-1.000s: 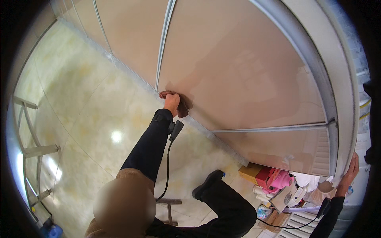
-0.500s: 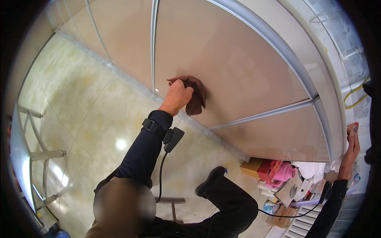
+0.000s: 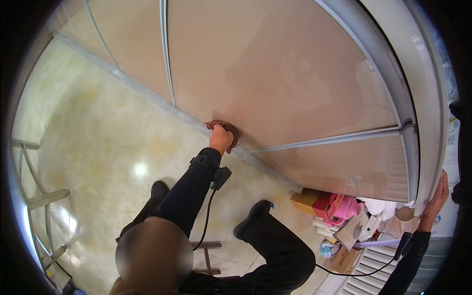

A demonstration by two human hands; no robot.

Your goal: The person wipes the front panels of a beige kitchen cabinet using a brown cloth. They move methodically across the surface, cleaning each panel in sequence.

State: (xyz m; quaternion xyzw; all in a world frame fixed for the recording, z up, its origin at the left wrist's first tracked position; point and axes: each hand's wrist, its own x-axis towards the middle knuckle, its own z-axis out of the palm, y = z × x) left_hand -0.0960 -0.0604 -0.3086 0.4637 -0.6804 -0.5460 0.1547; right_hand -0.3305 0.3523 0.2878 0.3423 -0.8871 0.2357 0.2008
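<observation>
My left hand (image 3: 221, 139) is closed around a brown cloth (image 3: 235, 136). It presses the cloth against the bottom of a glossy beige cabinet panel (image 3: 285, 83), near the grey strip along the floor. Part of the cloth is hidden behind my fingers. Far to the right, my right hand (image 3: 435, 199) rests at the outer edge of the pale countertop (image 3: 427, 93), its fingers stretched along it. Nothing shows in that hand, though its fingertips are partly hidden. Each wrist wears a black strapped device with a cable.
Under the cabinet's right end stand a yellow box (image 3: 308, 200), a red box (image 3: 326, 204), a pink container (image 3: 347, 208) and a white slatted rack (image 3: 366, 269). A metal-legged table (image 3: 48, 199) is at the left. A small stool (image 3: 209, 258) stands near my legs.
My left hand has moved the cloth down the panel to its bottom edge. My right hand has shifted down a little; a small red thing seen at its fingertips no longer shows. The view has shifted too.
</observation>
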